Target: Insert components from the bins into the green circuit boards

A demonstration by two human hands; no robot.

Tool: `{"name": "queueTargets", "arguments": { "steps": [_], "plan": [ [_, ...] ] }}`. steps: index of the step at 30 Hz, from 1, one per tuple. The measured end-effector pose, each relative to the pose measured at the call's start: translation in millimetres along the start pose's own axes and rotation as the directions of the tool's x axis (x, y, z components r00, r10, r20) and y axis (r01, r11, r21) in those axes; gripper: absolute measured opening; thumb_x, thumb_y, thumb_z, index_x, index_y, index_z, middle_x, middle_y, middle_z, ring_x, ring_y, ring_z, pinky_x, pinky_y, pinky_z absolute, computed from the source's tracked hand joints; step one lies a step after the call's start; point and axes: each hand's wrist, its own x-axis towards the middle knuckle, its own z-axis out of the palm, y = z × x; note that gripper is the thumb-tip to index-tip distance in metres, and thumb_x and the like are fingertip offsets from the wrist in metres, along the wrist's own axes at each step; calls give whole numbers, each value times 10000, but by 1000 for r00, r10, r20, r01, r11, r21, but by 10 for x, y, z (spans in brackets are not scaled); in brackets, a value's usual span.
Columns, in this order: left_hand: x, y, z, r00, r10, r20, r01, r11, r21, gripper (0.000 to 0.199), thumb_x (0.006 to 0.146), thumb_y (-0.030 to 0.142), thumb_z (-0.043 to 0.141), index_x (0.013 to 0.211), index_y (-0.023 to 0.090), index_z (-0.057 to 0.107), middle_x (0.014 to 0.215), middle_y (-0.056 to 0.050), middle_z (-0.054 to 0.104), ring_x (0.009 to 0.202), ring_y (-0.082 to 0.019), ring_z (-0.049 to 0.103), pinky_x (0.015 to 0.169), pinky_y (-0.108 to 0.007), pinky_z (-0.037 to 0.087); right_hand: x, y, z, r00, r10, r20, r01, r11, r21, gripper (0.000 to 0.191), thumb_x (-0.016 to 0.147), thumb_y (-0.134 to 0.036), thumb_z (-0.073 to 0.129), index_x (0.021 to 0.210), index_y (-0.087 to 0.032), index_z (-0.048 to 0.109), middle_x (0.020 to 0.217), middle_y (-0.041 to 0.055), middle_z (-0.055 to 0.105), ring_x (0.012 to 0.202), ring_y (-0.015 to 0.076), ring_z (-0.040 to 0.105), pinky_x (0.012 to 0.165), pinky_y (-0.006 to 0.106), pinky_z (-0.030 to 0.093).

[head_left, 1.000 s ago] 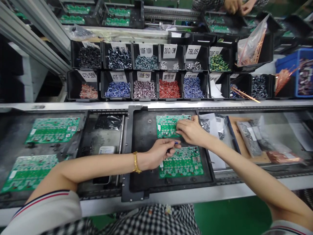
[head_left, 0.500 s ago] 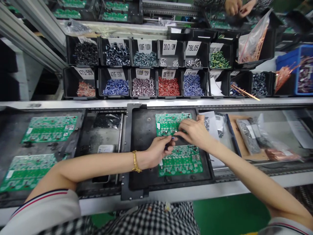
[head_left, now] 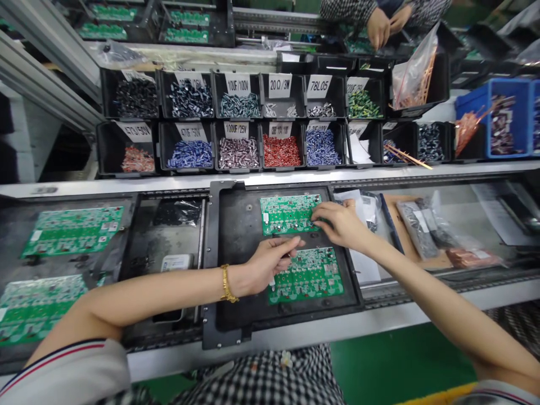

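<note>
Reaching: right hand at upper board; left hand over lower board.

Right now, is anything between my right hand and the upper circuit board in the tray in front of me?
Nothing visible. Your right hand is at the upper circuit board's right edge; contact is unclear. Your left hand is off to the side, partly covering the lower circuit board.
</note>
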Motion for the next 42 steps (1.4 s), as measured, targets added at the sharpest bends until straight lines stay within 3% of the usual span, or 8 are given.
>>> {"name": "queueTargets", "arguments": {
  "steps": [7,14,20,26,29,33,37,42],
  "plan": [
    [-104,19,32,999,-35,7,35,994,-101,201,828,7,482,884,41,673,767,-57,568,588,-48,468,617,-192,387,-13,-42,18,999,-38,-17,37,998,-45,185,866,-161,396,829,-170,578,897,28,659,837,191,578,675,326,154],
    [-82,-23,-23,995,-68,-75,68,998,5,144,825,180,605,832,51,667,863,-99,642,577,-36,490,530,-160,354,-71,-34,41,998,-12,-65,7,997,-81,190,894,-231,443,796,-173,595,862,29,677,817,195,589,710,336,175],
    [-85,-128,-46,1000,0,9,1,999,-36,317,720,355,712,667,77,570,622,11,500,480,-12,367,426,-151,228,-235,-598,-97,996,39,-83,-15,961,274,202,886,-335,489,844,-207,640,867,18,702,775,160,611,731,335,239],
    [-308,-149,-111,999,6,50,-5,1000,-25,191,858,214,556,772,52,610,699,-26,530,537,-32,421,505,-158,324,-503,-963,-76,983,9,-186,30,978,205,129,877,-241,492,822,-186,595,823,-7,681,704,121,589,716,326,214],
    [-355,-104,-193,999,35,-39,-34,999,27,191,875,51,444,885,24,633,818,-76,589,604,-46,470,598,-174,385,-641,-1010,72,997,-7,-79,21,983,182,130,882,-232,480,816,-179,579,839,10,668,744,137,584,710,321,208],
    [-295,-82,-249,994,102,-32,-100,994,46,185,870,176,534,845,33,649,738,-49,555,526,-25,377,477,-165,275,-705,-1091,292,994,-43,101,25,984,175,149,886,-225,455,817,-175,576,891,38,645,816,163,568,715,320,221],
    [-244,-98,-255,993,118,16,-118,993,24,209,854,225,565,833,40,660,591,21,399,501,-33,315,463,-176,224,-666,-1124,361,993,-56,101,40,988,152,138,881,-216,460,814,-170,571,873,38,633,805,163,555,702,324,225],
    [-260,-121,-285,996,91,-19,-91,996,-15,196,836,42,492,944,46,657,728,-32,538,589,-53,424,595,-193,341,-654,-1113,346,993,-74,94,62,990,123,154,895,-227,449,810,-169,563,877,38,639,809,169,553,708,329,224]
  ]
}}
